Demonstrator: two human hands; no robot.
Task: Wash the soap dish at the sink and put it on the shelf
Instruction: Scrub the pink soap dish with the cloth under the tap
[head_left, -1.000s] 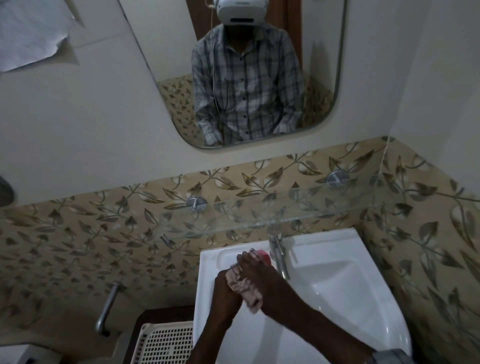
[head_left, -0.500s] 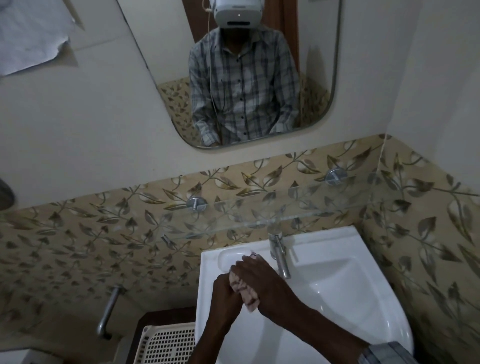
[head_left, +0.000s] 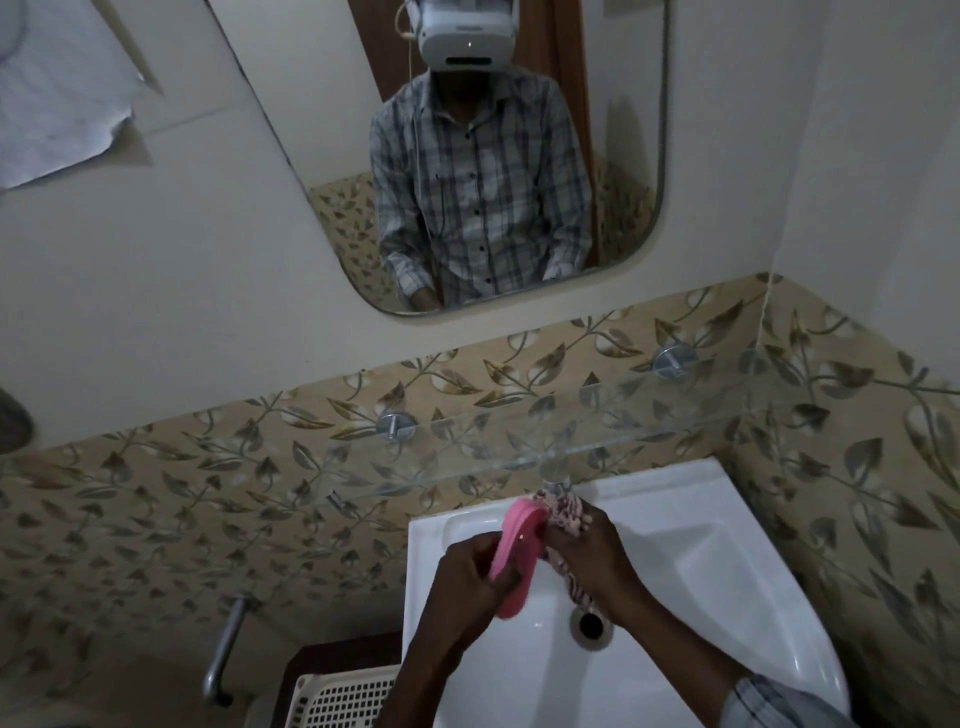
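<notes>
Left hand (head_left: 467, 577) grip is clamped on the pink dish (head_left: 514, 561), held on edge over the sink (head_left: 727, 597), fingers wrapped round its lower half. Right hand (head_left: 597, 556) grip is closed on a striped cloth (head_left: 566, 512), pressed against the dish's right face; cloth tail hangs below that grip toward the drain (head_left: 589, 623). Step looks like scrubbing, shelf placement not yet done. Risks: a wet dish could slip out of the left grip and drop into the basin; the cloth tail could snag the tap, mostly hidden behind the right grip. Glass shelf (head_left: 519, 457) sits above and behind both grips, bare, hard to see edge-on, so the dish could get knocked against it. Mirror (head_left: 623, 208) above that, leaf-pattern tiles, white basket (head_left: 343, 696) below-left of the left grip. Dim light.
</notes>
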